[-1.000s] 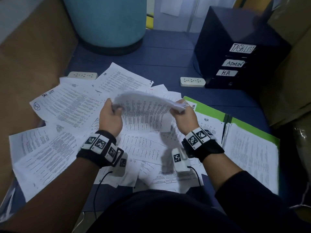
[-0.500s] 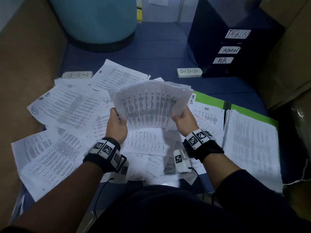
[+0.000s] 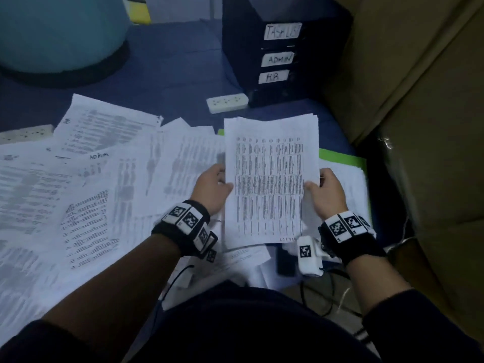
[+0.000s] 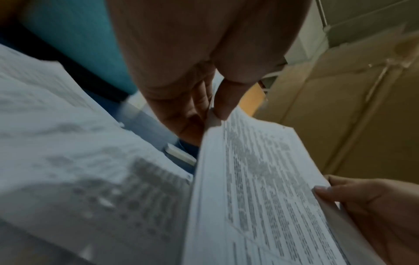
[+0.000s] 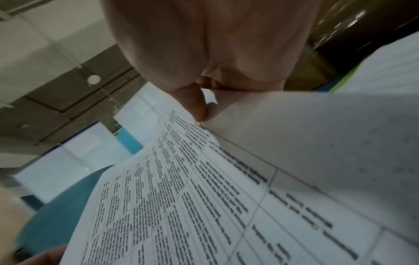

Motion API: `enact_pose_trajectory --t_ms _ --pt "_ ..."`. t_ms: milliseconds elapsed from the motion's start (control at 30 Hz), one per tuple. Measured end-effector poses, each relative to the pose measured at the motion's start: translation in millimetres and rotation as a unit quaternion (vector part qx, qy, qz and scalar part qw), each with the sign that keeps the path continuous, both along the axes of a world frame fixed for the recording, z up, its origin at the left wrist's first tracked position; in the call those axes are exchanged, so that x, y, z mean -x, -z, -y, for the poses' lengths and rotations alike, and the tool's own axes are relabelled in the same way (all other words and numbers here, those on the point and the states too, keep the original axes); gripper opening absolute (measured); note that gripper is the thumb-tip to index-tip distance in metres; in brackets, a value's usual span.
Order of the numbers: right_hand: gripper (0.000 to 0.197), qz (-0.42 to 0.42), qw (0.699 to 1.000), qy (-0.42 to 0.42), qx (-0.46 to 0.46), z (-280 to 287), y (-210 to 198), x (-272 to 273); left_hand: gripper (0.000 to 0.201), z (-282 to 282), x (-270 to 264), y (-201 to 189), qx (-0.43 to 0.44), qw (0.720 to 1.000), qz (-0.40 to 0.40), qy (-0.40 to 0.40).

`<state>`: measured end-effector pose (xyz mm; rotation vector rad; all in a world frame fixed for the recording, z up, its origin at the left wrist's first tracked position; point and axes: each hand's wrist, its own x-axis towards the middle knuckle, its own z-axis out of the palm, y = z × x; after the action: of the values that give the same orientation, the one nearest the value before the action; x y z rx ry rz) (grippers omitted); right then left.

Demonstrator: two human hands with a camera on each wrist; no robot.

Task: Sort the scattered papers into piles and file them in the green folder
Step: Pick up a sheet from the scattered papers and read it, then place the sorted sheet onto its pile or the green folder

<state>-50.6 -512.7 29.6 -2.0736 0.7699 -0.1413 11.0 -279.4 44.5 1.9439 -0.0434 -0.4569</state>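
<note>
A squared-up stack of printed papers (image 3: pixel 269 179) hangs upright between both hands, above the open green folder (image 3: pixel 340 157). My left hand (image 3: pixel 213 187) grips the stack's left edge, thumb on the front (image 4: pixel 223 100). My right hand (image 3: pixel 323 189) grips the right edge, thumb on the printed face (image 5: pixel 195 102). The same stack fills the lower part of both wrist views (image 4: pixel 260 188) (image 5: pixel 204 197). Loose printed sheets (image 3: pixel 86 195) lie scattered over the blue table to the left. The folder holds more sheets (image 3: pixel 351 187) on its right side; its left half is hidden by the stack.
A dark drawer unit (image 3: pixel 280 56) labelled TASKLIST, ADMIN and H.R. stands at the back right. Two white power strips (image 3: pixel 227 102) (image 3: pixel 26 132) lie on the table. A teal barrel (image 3: pixel 60 35) stands back left. Cardboard boxes (image 3: pixel 419 100) close off the right side.
The stack was turned from landscape to upright and squared up. Both hands carried it right, over the green folder.
</note>
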Motion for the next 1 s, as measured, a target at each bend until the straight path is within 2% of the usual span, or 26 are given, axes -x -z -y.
enact_pose_trajectory --t_ms 133,233,300,367,467,533,600,667,767,833,900,1000 --pt "0.022 -0.058 0.995 0.081 0.015 64.8 12.6 28.6 0.024 79.1 1.9 20.4 -0.028 0.997 -0.039 0.059" --pt "0.030 -0.102 0.987 0.125 0.020 99.9 22.6 45.4 0.048 122.5 5.3 38.3 -0.057 0.989 -0.092 0.105" --pt "0.046 -0.166 0.980 0.107 0.017 114.8 30.9 54.2 0.059 142.8 10.8 49.3 -0.123 0.971 -0.105 0.176" --pt "0.058 -0.238 0.970 0.053 0.021 122.0 39.1 60.6 0.058 155.4 15.6 56.9 -0.205 0.943 -0.087 0.246" --pt "0.061 -0.254 0.966 0.045 0.028 125.3 47.2 62.6 0.057 159.3 15.0 60.3 -0.215 0.935 -0.084 0.270" --pt "0.060 -0.217 0.972 0.073 0.056 122.7 47.5 57.8 0.062 148.5 11.2 56.0 -0.166 0.948 -0.101 0.250" --pt "0.055 -0.162 0.981 0.081 0.065 113.1 43.4 46.9 0.061 130.2 4.1 49.2 -0.119 0.968 -0.101 0.198" --pt "0.045 -0.124 0.989 0.042 0.062 95.0 37.5 28.8 0.054 106.0 -4.5 41.8 -0.076 0.985 -0.089 0.125" --pt "0.033 -0.097 0.993 -0.057 0.045 54.7 33.3 -8.8 0.045 56.3 -19.6 33.3 -0.058 0.997 -0.053 0.020" --pt "0.031 -0.087 0.990 -0.110 0.015 21.5 32.3 -35.3 0.044 17.8 -29.3 30.1 -0.085 0.995 -0.037 -0.035" --pt "0.032 -0.099 0.983 -0.155 -0.026 -13.3 32.1 -58.2 0.045 -22.4 -36.4 31.3 -0.155 0.985 -0.035 -0.073" --pt "0.040 -0.146 0.962 -0.225 -0.045 -63.5 38.4 -86.4 0.054 -76.4 -40.0 40.1 -0.253 0.961 -0.058 -0.090"
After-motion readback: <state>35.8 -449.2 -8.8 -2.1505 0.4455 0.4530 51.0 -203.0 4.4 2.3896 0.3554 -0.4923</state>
